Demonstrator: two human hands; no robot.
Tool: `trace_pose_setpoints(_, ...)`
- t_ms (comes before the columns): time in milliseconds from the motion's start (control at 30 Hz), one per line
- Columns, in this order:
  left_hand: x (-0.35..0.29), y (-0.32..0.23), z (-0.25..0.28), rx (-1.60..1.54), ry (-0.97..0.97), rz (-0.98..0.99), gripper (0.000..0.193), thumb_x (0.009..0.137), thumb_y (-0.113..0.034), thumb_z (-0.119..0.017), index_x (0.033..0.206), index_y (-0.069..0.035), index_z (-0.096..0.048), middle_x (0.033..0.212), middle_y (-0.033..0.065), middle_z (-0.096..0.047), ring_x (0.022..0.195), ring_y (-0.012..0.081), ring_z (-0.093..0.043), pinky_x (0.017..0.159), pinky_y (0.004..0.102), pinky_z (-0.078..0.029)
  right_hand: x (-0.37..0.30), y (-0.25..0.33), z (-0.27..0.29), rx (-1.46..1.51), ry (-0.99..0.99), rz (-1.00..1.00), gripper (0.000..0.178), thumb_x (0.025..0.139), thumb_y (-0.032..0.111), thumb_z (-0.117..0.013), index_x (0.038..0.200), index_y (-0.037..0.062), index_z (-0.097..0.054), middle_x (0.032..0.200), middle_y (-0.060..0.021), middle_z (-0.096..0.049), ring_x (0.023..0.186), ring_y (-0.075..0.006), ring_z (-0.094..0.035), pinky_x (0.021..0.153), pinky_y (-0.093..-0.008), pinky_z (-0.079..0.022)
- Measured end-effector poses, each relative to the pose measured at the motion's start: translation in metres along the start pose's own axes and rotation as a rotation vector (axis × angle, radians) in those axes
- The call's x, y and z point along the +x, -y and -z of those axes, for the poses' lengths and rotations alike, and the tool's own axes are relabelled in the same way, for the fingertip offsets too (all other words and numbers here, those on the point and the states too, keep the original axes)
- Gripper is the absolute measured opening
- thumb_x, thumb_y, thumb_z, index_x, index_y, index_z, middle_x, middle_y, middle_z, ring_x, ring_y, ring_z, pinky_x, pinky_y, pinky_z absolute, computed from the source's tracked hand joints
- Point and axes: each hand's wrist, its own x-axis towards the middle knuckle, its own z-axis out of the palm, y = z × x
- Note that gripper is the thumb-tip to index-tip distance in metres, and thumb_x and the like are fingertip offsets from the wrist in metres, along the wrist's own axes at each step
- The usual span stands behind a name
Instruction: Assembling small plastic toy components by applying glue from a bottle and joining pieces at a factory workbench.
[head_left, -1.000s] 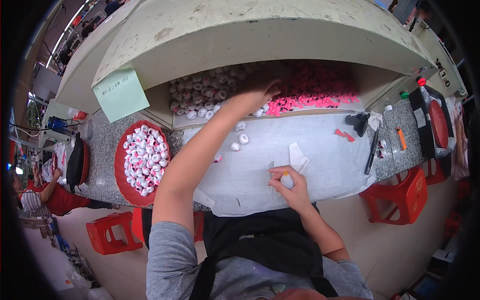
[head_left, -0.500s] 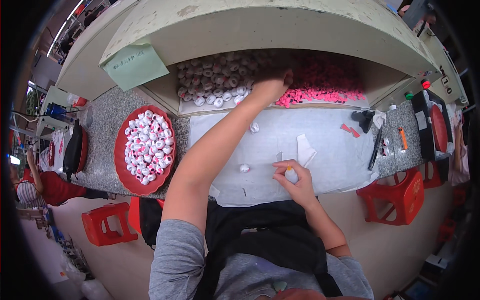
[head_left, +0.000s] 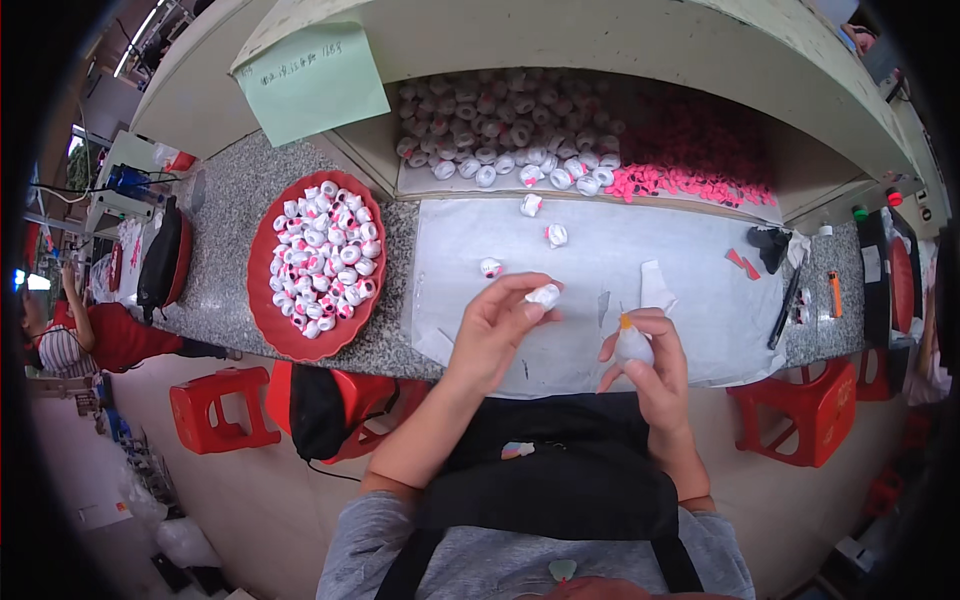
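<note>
The left hand (head_left: 497, 330) is bent up over the white sheet (head_left: 690, 250) on the desk (head_left: 225, 225), its fingers (head_left: 520, 292) pinching a small white cap (head_left: 545, 295). The right hand (head_left: 650, 365) sits just beside it, fingers closed around a little glue bottle (head_left: 632, 345) with an orange tip. Three more caps (head_left: 548, 235) lie farther up the sheet, and the red plate (head_left: 268, 320) of caps sits well off to the left.

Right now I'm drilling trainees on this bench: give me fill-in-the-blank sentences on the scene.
1. The left hand holds a small white ____.
2. The right hand holds a little bottle with an ____ tip.
3. The round tray of caps is ____.

Missing words: cap; orange; red
</note>
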Motion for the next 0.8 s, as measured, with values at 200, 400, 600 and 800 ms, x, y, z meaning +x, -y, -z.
trace_pose_setpoints(200,-0.015,0.018,-0.007,-0.098,0.017,-0.091,0.027,0.077,-0.001,-0.046,0.103,0.002,-0.046,0.102,0.0161,-0.049,0.096,0.0203,-0.048,0.079,0.0313,-0.041,-0.010,0.013,0.000,0.021,-0.167,0.035,0.026,0.069,0.006,-0.051,0.091,-0.0031,-0.042,0.091,-0.0110,-0.038,0.072,-0.0186,-0.050,0.047,-0.0263,-0.046)
trace_pose_setpoints(400,-0.019,0.018,-0.011,0.012,0.049,-0.210,0.029,0.072,0.004,-0.051,0.100,0.002,-0.047,0.101,0.0162,-0.049,0.089,0.0197,-0.051,0.076,0.0320,-0.043,-0.006,0.014,-0.006,0.247,-0.346,0.220,0.030,0.064,0.010,-0.062,0.082,0.0035,-0.039,0.082,-0.0074,-0.040,0.064,-0.0131,-0.045,0.052,-0.0220,-0.041)
trace_pose_setpoints(600,-0.024,0.023,-0.011,0.149,0.049,-0.279,0.027,0.071,0.006,-0.050,0.098,0.004,-0.047,0.102,0.0168,-0.048,0.090,0.0192,-0.051,0.076,0.0309,-0.044,-0.011,0.008,-0.006,-0.167,-0.324,0.489,0.035,0.062,0.017,-0.069,0.080,0.0062,-0.040,0.079,-0.0062,-0.041,0.062,-0.0119,-0.045,0.056,-0.0234,-0.040)
trace_pose_setpoints(800,-0.027,0.019,-0.018,0.039,0.048,-0.175,0.033,0.072,0.008,-0.050,0.104,0.004,-0.042,0.103,0.0143,-0.047,0.098,0.0184,-0.046,0.086,0.0281,-0.034,-0.020,0.009,-0.003,-0.421,-0.171,0.588,0.039,0.057,0.014,-0.073,0.084,0.0057,-0.046,0.080,-0.0073,-0.045,0.064,-0.0134,-0.051,0.055,-0.0240,-0.043)
